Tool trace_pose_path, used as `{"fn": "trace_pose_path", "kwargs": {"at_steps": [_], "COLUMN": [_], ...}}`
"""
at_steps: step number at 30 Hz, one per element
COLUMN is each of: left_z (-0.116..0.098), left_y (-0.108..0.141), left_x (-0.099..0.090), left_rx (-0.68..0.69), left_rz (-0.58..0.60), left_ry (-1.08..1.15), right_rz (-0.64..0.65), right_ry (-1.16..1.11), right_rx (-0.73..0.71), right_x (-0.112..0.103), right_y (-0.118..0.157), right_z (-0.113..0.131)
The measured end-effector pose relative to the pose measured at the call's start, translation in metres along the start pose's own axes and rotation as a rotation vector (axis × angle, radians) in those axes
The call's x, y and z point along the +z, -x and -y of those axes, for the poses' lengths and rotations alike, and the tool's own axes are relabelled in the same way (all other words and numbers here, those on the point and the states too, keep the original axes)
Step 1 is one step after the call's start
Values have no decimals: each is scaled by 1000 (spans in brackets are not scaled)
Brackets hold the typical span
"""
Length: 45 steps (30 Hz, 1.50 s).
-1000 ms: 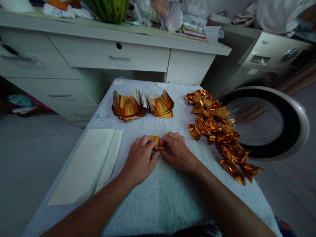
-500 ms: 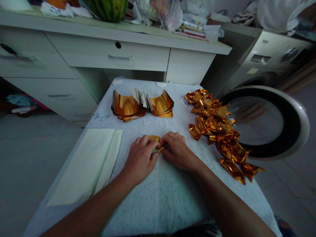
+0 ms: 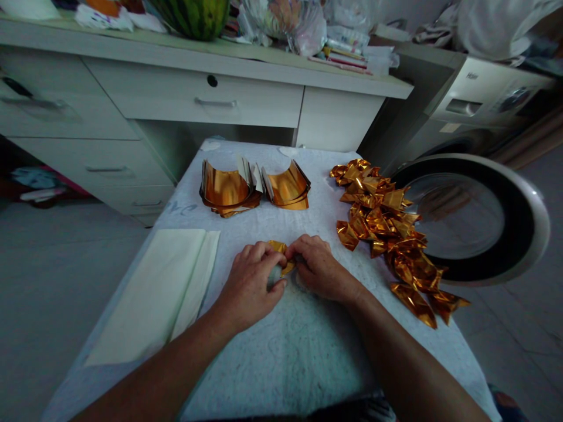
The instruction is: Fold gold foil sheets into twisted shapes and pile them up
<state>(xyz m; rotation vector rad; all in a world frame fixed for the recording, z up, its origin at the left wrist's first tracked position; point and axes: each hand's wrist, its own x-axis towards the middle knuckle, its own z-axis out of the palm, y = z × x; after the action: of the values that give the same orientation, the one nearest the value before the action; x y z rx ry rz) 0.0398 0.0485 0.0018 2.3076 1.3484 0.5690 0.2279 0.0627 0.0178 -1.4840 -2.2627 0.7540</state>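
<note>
Between my two hands, near the middle of the cloth-covered table [image 3: 308, 351], is a small piece of gold foil paper [image 3: 288, 268], partly hidden by fingers. My left hand [image 3: 257, 275] is curled around its left side, fingers bent over it, with a greyish part showing by the thumb. My right hand [image 3: 316, 264] pinches its right side, fingertips close to those of my left hand. Beyond them stand two curved stacks of gold sheets, a left stack [image 3: 226, 186] and a right stack [image 3: 288, 186]. Several folded gold foil pieces [image 3: 380, 220] lie heaped on the right.
Folded pale paper [image 3: 149, 287] lies on the table's left side. Behind the table is a white drawer cabinet [image 3: 211, 99] with a watermelon [image 3: 191, 17] and plastic bags [image 3: 303, 26] on top. An open washing machine door [image 3: 475, 217] borders the right edge.
My left thumb has moved slightly down and right, opening a gap to the fingers and showing more of the gold foil and the greyish part. My right hand has shifted very little.
</note>
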Motion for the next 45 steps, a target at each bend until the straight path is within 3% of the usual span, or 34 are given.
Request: {"fn": "trace_pose_path", "kwargs": {"at_steps": [7, 16, 45], "left_z": [4, 7, 4], "left_y": [0, 1, -1], "left_x": [-5, -5, -13], "left_rx": [26, 137, 71], "left_rz": [12, -4, 56], "left_ry": [98, 68, 128], "right_rz": [5, -43, -47], "right_ry": [5, 32, 155], "right_rx": [-93, -117, -26], "right_x": [-2, 2, 8], "right_y": [5, 5, 6], "right_z": [-3, -4, 7]}}
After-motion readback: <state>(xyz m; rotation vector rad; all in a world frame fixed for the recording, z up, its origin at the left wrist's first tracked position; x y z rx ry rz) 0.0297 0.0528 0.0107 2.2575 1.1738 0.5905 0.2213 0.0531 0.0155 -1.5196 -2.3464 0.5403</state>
